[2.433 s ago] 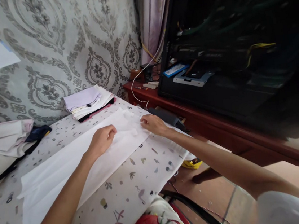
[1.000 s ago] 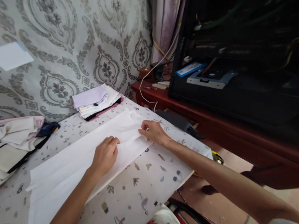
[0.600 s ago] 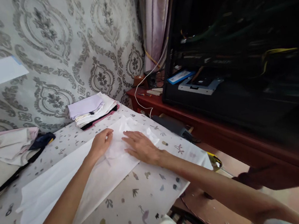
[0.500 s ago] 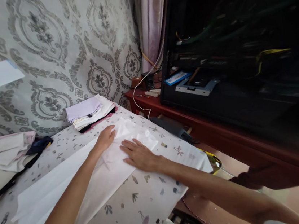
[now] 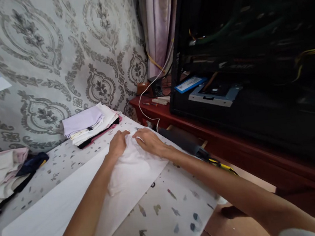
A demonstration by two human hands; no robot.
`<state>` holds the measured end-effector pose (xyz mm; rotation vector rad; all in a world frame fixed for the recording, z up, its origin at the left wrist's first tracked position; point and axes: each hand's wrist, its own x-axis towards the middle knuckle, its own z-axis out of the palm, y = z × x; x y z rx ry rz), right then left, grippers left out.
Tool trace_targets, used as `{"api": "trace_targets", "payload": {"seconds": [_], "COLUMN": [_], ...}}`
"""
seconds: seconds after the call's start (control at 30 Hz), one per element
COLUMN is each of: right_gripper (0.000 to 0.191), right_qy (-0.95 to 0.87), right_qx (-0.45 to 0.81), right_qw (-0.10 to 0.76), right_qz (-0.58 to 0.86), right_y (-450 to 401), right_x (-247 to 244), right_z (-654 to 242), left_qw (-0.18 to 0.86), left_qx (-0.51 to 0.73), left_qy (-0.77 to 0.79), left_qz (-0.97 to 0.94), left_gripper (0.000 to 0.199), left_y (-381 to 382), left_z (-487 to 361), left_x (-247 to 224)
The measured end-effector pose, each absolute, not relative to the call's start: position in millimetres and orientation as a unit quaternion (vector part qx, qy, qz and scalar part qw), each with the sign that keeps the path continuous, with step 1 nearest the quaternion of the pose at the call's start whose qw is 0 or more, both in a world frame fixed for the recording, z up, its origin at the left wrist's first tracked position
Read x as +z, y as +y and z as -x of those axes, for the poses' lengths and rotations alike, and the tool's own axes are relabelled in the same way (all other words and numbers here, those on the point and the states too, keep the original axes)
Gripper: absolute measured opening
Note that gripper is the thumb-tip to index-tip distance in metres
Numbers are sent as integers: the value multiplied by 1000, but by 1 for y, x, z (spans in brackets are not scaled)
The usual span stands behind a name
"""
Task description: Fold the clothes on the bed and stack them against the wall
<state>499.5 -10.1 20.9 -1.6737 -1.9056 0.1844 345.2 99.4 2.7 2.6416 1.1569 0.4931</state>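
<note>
A long white cloth [image 5: 69, 194], thin and partly see-through, is spread slantwise over a bed cover [image 5: 125, 229] printed with small plants and shapes. At its far end the fabric is bunched and wrinkled. My left hand [image 5: 117, 143] grips that end, thumb and fingers pinched on the edge. Just to the right, my right hand [image 5: 149, 142] is closed on the same edge with curled fingers. The two hands are a short gap apart, and loose folds of the cloth hang between and below them. What kind of garment or linen it is, I cannot make out.
A folded clothes stack [image 5: 84, 121] lies by the wall, and another clothes pile [image 5: 3, 175] at the left. On the right, a red wooden desk [image 5: 162, 111] bears a large open black computer case [image 5: 232, 116]. A white cable [image 5: 141, 102] hangs off its corner.
My right hand has moved from lying flat on the cloth to gripping its far edge. My left hand has closed there too. The cloth's far end is drawn up into folds.
</note>
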Motion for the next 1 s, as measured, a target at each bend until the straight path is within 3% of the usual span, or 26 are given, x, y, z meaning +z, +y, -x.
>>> {"api": "trace_targets", "payload": {"seconds": [0.2,0.37,0.63,0.83,1.0], "right_gripper": [43,45,41,42,38], "right_qy": [-724,-704,-673,-590,-531], "right_qx": [76,89,152,232,265], "right_qw": [196,180,256,360,438], "right_qz": [657,681,677,685,675], "right_y": [59,73,79,94,68], "right_x": [8,-7,-13,-11,-4], "right_z": [-510,-505,-512,-530,-541], "left_qw": [121,150,146,121,225], "left_qx": [257,303,291,236,257], "left_qy": [452,397,345,314,349], "left_qz": [-846,-853,-880,-911,-873], "left_gripper": [32,30,28,26,36], "left_y": [100,107,105,100,97], "left_z": [-350,-348,-348,-350,-341], "left_x": [-7,-17,-25,-19,-5]}}
